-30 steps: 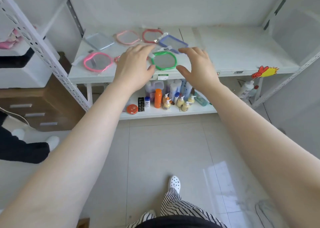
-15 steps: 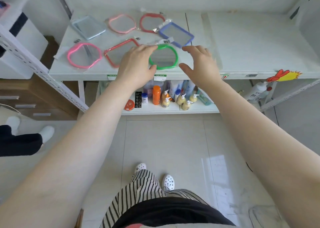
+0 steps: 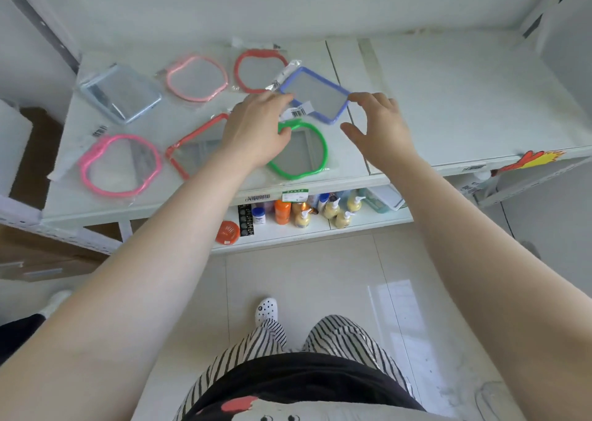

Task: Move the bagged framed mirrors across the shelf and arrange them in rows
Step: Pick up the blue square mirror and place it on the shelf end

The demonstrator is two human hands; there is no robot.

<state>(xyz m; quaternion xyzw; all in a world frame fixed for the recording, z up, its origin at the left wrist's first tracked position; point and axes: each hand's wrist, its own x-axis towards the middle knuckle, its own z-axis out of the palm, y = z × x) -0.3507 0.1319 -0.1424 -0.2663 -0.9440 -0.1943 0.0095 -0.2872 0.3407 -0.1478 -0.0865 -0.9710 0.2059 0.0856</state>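
Note:
Several bagged framed mirrors lie on the left half of the white shelf (image 3: 448, 106). A blue square-framed mirror (image 3: 315, 95) lies tilted between my hands. My left hand (image 3: 256, 129) touches its left corner with the fingertips. My right hand (image 3: 378, 125) is spread open at its right corner. Just below lies a green round-framed mirror (image 3: 301, 151), partly under my left hand. A red square-framed mirror (image 3: 192, 151) is half hidden by my left wrist. A pink mirror (image 3: 120, 164), a light blue mirror (image 3: 120, 95), a pale pink mirror (image 3: 197, 79) and a red round mirror (image 3: 259, 71) lie further left and back.
The shelf's right half is bare white board. A lower shelf holds bottles (image 3: 320, 209) and an orange tin (image 3: 227, 232). A flame sticker (image 3: 528, 161) hangs on the front edge. Metal uprights (image 3: 38, 26) stand at the left. Another person's leg (image 3: 19, 327) shows at the lower left.
Both hands moved back from the green mirror to the blue square mirror. The camera moved closer over the shelf.

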